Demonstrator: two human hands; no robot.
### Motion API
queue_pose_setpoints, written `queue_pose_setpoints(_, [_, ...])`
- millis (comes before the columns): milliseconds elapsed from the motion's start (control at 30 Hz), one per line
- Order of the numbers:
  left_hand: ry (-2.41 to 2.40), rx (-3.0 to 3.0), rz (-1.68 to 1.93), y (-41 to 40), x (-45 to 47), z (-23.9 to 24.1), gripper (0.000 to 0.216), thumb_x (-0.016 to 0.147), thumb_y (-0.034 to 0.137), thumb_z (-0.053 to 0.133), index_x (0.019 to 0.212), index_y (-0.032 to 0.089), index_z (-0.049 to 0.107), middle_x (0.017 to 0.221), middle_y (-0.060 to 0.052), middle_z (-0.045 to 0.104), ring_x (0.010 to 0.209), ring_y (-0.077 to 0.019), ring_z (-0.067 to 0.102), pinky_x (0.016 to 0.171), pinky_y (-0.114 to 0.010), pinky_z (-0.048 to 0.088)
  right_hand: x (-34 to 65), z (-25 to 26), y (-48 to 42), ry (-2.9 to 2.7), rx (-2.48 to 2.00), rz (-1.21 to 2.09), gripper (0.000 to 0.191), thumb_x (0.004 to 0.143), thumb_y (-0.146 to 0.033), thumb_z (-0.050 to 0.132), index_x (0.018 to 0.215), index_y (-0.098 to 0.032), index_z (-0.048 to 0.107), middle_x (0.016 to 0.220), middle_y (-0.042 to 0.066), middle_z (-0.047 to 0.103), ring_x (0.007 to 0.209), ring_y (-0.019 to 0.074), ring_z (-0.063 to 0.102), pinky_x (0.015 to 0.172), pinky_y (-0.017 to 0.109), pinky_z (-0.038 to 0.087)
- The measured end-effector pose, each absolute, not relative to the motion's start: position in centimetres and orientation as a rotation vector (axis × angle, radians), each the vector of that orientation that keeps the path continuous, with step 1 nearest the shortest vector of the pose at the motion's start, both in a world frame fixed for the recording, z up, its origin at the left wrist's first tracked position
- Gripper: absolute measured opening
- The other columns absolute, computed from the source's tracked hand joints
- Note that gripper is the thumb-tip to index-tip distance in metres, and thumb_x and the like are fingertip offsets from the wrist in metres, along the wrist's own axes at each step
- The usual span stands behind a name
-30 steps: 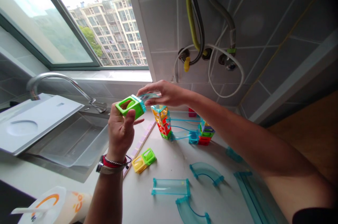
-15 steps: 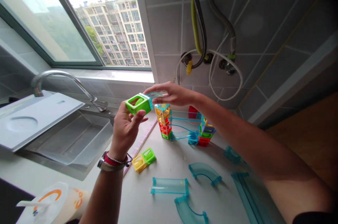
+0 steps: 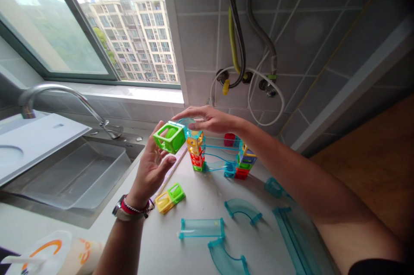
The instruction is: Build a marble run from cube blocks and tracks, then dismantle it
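Left hand [image 3: 150, 169] with thumb standing apart from the green cube [image 3: 170, 137], its fingers partly hidden behind it; right hand [image 3: 213, 119] with thumb and fingers closed on the blue curve [image 3: 185, 122]. Cube and curve adjoin above the counter [image 3: 200, 201], toward its back edge, at the top of the tower [image 3: 196, 150]; contact with the tower cannot be told. The two cubes [image 3: 165, 201] and the straight track [image 3: 202, 228] lie farther from that edge.
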State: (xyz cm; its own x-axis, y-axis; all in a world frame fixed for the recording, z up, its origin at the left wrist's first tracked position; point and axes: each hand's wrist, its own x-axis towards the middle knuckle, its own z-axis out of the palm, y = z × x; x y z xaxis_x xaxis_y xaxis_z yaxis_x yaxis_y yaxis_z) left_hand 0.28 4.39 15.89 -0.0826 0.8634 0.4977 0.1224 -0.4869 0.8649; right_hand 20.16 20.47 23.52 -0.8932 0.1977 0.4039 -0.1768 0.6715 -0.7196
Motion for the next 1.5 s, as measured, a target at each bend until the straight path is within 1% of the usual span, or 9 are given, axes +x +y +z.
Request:
queue_pose_setpoints(233, [1.156, 1.642, 1.553, 5.3, -0.7, 14.3, 0.093, 0.070, 0.033, 0.092, 0.152, 0.027, 0.049, 0.151, -0.017, 0.057, 0.146, -0.0354, 0.049, 0.121, -0.053, 0.039, 20.3, 22.8, 20.0, -2.396, -0.071, 1.221, 0.048, 0.090, -0.014, 0.061, 0.138, -0.018, 0.064, 0.147, 0.013, 0.063, 0.138, 0.0251, 0.056, 0.117, 0.044, 0.042])
queue_pose_setpoints(333, [1.305, 1.748, 1.330, 7.4, -1.4, 11.9, 0.073, 0.073, 0.039, 0.090, 0.140, 0.023, 0.062, 0.144, -0.017, 0.063, 0.143, -0.0388, 0.051, 0.121, -0.060, 0.036, 20.4, 22.3, 19.9, -2.344, -0.168, 1.222, 0.063, 0.083, -0.012, 0.061, 0.144, -0.023, 0.058, 0.157, 0.010, 0.052, 0.145, 0.0277, 0.049, 0.118, 0.051, 0.042])
queue_pose_setpoints(433, [1.327, 1.639, 1.100, 9.4, -1.5, 9.4, 0.072, 0.078, 0.050, 0.084, 0.142, 0.025, 0.061, 0.151, -0.016, 0.059, 0.144, -0.0393, 0.049, 0.119, -0.058, 0.040, 21.7, 22.4, 19.4, -2.205, -0.325, 1.098, 0.074, 0.079, -0.010, 0.059, 0.150, -0.028, 0.050, 0.162, 0.007, 0.046, 0.148, 0.0289, 0.045, 0.119, 0.058, 0.038])
queue_pose_setpoints(533, [1.222, 1.534, 1.065, 10.6, -1.0, 8.1, 0.077, 0.079, 0.056, 0.081, 0.145, 0.023, 0.058, 0.156, -0.016, 0.054, 0.145, -0.0392, 0.049, 0.117, -0.055, 0.043, 25.2, 22.6, 17.4, -1.992, -0.500, 0.875, 0.061, 0.086, -0.014, 0.059, 0.146, -0.028, 0.056, 0.155, 0.005, 0.055, 0.146, 0.0257, 0.047, 0.123, 0.053, 0.034])
queue_pose_setpoints(700, [1.133, 1.536, 1.120, 11.1, 0.1, 7.8, 0.065, 0.083, 0.052, 0.079, 0.137, 0.019, 0.063, 0.142, -0.017, 0.066, 0.132, -0.0355, 0.062, 0.113, -0.052, 0.048, 32.1, 18.5, 12.1, -1.571, -0.792, 0.628, 0.039, 0.096, -0.033, 0.063, 0.136, -0.029, 0.065, 0.147, 0.005, 0.061, 0.144, 0.0247, 0.049, 0.126, 0.047, 0.032])
queue_pose_setpoints(867, [1.152, 1.535, 1.153, 11.6, 0.3, 6.8, 0.062, 0.083, 0.052, 0.078, 0.133, 0.018, 0.066, 0.134, -0.016, 0.072, 0.128, -0.0352, 0.065, 0.108, -0.051, 0.052, 33.3, 8.8, 8.6, -1.205, -1.038, 0.796, 0.064, 0.097, -0.053, 0.062, 0.153, -0.027, 0.047, 0.156, 0.011, 0.052, 0.147, 0.0289, 0.046, 0.124, 0.051, 0.034])
queue_pose_setpoints(1000, [1.194, 1.558, 1.175, 11.8, 0.3, 6.2, 0.060, 0.081, 0.050, 0.080, 0.131, 0.018, 0.068, 0.128, -0.016, 0.075, 0.126, -0.0352, 0.066, 0.108, -0.051, 0.052, 31.3, 3.7, 7.9, -1.114, -1.097, 1.007, 0.076, 0.096, -0.066, 0.056, 0.160, -0.029, 0.037, 0.159, 0.008, 0.049, 0.150, 0.0280, 0.043, 0.126, 0.049, 0.032])
queue_pose_setpoints(1200, [1.218, 1.615, 1.214, 12.1, 0.4, 6.2, 0.058, 0.079, 0.047, 0.082, 0.128, 0.018, 0.071, 0.128, -0.016, 0.074, 0.120, -0.0348, 0.069, 0.107, -0.051, 0.052, 30.3, 2.9, 8.6, -1.191, -1.117, 1.058, 0.069, 0.094, -0.063, 0.059, 0.153, -0.029, 0.047, 0.147, 0.007, 0.061, 0.141, 0.0274, 0.052, 0.124, 0.046, 0.033])
queue_pose_setpoints(1500, [1.249, 1.638, 1.263, 12.1, 0.8, 5.4, 0.044, 0.078, 0.043, 0.082, 0.113, 0.017, 0.077, 0.122, -0.015, 0.077, 0.116, -0.0334, 0.071, 0.108, -0.050, 0.051, 30.3, 3.2, 8.7, -1.214, -1.154, 1.025, 0.052, 0.091, -0.054, 0.067, 0.135, -0.028, 0.059, 0.122, 0.005, 0.072, 0.126, 0.0282, 0.060, 0.119, 0.050, 0.038])
